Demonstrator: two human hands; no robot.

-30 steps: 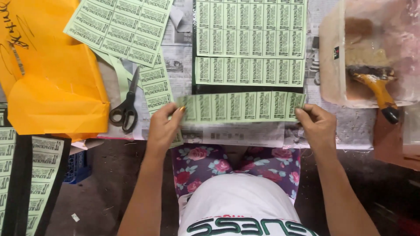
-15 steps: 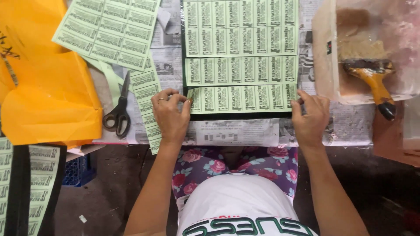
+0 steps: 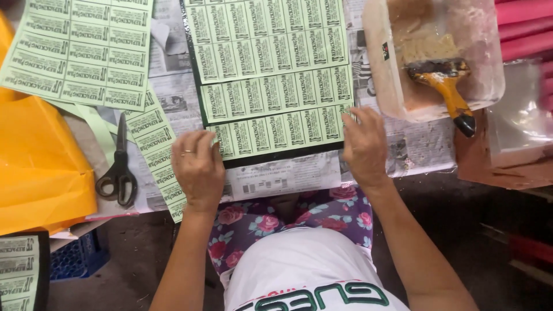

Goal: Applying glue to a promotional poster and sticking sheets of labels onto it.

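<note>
Matt pale-green paper label strips (image 3: 276, 129) lie on a glossy black board (image 3: 271, 155) in the middle, over dull grey newsprint (image 3: 288, 178) covering the desk. At left are scissors (image 3: 119, 167) with dull metal blades and black plastic handles, beside smooth, creased orange paper (image 3: 40, 167). At far right, a cloudy translucent plastic tub (image 3: 397, 98) holds a brush (image 3: 443, 80) with a glossy yellow handle and coarse bristles.

Left hand (image 3: 199, 167) and right hand (image 3: 363, 144) pressing green label strip (image 3: 282, 131) flat on black board (image 3: 276, 156), scissors (image 3: 119, 167) nearby
</note>
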